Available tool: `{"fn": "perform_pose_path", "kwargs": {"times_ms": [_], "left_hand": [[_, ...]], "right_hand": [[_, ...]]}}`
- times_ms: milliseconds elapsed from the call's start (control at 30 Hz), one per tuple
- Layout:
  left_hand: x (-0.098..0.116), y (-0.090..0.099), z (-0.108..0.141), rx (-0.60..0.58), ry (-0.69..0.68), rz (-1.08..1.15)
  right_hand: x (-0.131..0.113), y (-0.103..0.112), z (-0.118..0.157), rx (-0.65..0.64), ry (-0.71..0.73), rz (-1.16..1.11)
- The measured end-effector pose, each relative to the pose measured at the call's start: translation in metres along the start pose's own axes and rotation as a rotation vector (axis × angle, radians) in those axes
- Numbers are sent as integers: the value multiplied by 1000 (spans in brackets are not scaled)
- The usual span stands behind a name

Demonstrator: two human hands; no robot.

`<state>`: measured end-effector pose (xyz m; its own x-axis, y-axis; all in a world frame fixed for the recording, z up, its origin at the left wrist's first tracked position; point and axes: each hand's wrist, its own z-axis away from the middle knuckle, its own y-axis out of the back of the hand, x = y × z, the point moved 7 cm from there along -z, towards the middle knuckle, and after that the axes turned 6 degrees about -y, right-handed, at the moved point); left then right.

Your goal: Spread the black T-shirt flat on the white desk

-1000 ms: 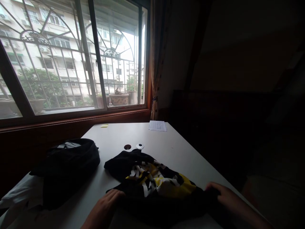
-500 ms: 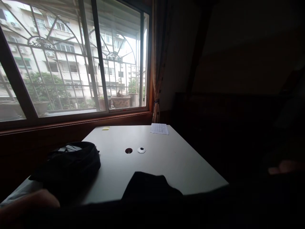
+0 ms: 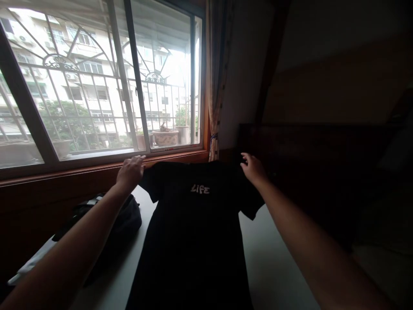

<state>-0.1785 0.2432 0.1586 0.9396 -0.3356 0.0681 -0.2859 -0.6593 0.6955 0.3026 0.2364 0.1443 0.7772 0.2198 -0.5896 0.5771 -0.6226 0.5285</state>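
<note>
A black short-sleeved T-shirt [image 3: 196,228] is spread out in front of me over the white table, with white "LIFE" lettering near its top. My left hand [image 3: 130,172] is at the shirt's left shoulder, closed on the cloth. At the opposite shoulder, my right hand [image 3: 253,168] pinches the fabric, though the dark cloth partly hides the grip. Both arms reach forward and the sleeves hang outward. The shirt's upper edge rises slightly above the table's far edge, and its lower end runs out of view.
The white table [image 3: 274,258] shows on both sides of the shirt. A dark bag or cloth bundle [image 3: 129,219] sits at the left, partly behind my left forearm. Beyond are a barred window [image 3: 97,99] and a tied curtain [image 3: 214,107].
Both hands have moved from low at the frame's sides to forward and inward. The black T-shirt has gone from a dark mass near me to spread out, covering the table's middle.
</note>
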Motion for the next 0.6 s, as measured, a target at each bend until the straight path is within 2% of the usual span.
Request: {"fn": "perform_pose_path", "kwargs": {"times_ms": [67,133,200,267,367,433,500,600], "left_hand": [[7,-35,25,-38,-72,-16],[21,-65,61,-125,-182,43],[40,-88,107,-235,-314,157],[56,-103,158,-340,-402,260],[67,-113,229,-406,-433,330],[66,-116,265,-418,-424,309],[63,-116,290,-429,-427,260],[63,-110,311,-446,-438,170]], "right_hand": [[5,-32,34,-55,30,34],[8,-63,79,-188,98,92],[11,-89,132,-353,154,132],[15,-104,187,-506,170,146],[28,-109,262,-721,80,161],[39,-106,299,-849,32,169],[47,-100,318,-906,40,171],[60,-90,320,-903,70,178]]}}
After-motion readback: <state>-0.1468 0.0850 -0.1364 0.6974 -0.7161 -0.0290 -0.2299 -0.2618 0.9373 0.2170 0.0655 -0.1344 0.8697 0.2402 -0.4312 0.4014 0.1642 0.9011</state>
